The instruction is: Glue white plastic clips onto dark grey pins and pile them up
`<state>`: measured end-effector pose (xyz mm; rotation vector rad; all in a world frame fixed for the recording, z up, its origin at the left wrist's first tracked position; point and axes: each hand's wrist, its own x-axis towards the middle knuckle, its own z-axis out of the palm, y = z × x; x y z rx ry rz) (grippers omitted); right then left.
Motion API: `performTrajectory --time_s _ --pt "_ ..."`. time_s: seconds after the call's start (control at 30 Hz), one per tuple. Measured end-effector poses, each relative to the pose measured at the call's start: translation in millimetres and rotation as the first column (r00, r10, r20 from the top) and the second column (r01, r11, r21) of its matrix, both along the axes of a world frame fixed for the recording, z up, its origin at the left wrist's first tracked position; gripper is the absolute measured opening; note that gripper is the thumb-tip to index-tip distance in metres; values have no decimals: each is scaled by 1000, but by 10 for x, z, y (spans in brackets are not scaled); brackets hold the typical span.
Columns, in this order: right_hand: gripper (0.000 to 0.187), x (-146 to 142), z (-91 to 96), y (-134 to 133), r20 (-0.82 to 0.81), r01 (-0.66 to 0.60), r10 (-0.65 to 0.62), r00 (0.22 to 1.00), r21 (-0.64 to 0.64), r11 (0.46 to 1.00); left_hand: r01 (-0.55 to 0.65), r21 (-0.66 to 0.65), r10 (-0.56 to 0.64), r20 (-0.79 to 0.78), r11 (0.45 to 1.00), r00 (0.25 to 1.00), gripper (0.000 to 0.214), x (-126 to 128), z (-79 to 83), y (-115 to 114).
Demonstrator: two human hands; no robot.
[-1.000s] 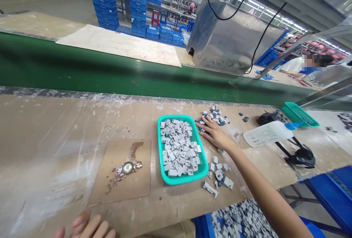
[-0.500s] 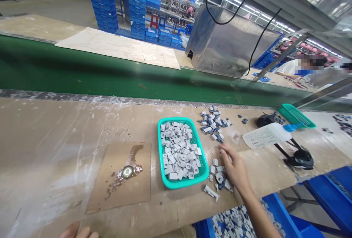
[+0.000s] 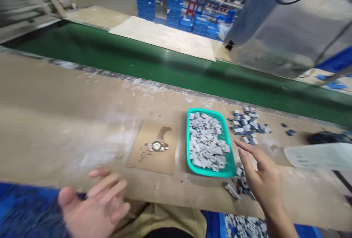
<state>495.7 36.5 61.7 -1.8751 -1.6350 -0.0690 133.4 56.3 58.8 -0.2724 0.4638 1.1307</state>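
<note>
My right hand [image 3: 262,174] hovers over the right rim of a turquoise plastic basket [image 3: 189,150], fingers stretched out and nothing visible in them. Small white-grey plastic blocks [image 3: 207,141] fill that basket. Partly hidden beneath the hand lies a small heap of grey parts [image 3: 242,179], with a longer grey piece [image 3: 232,190] at its left. My left hand [image 3: 96,201], a little blurred, is raised at the table's near edge with its fingers apart and empty. Beyond it a cardboard sheet [image 3: 137,153] bears a round metal cap [image 3: 156,146] in a wet stain.
A pile of grey and dark blue parts [image 3: 247,122] lies behind my right hand. To the right are a translucent white bottle [image 3: 316,156] and a black object [image 3: 327,137]. A green belt [image 3: 170,66] runs behind the table. Below the near edge stands a blue bin of parts [image 3: 244,225].
The view has swung left, so the table's things appear farther right. My left hand has risen into view, fingers spread. My right hand's fingers have straightened, close to the basket.
</note>
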Motion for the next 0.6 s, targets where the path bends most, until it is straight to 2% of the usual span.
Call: performTrajectory --time_s 0.1,0.2,0.3,0.4,0.5,0.6 --pt "28 -235 -6 246 62 -272 279 958 -103 957 61 84 -82 275 995 958 35 132 202 17" --pt "38 -307 -130 480 125 -401 430 894 -203 893 8 178 -75 375 984 924 32 173 170 -13" --pt "39 -269 -227 650 185 -368 421 888 -264 892 -55 250 -71 468 967 881 31 167 50 -83" --pt "32 -229 -224 727 212 -321 399 892 -323 890 -46 248 -87 500 968 862 28 132 -22 -126" --pt "26 -241 -177 762 198 -293 387 901 -380 877 -22 219 -91 489 975 867 23 101 -38 -96" --pt "23 -263 -141 812 201 -234 345 917 -431 871 -22 138 -52 511 990 858 17 140 -6 -37"
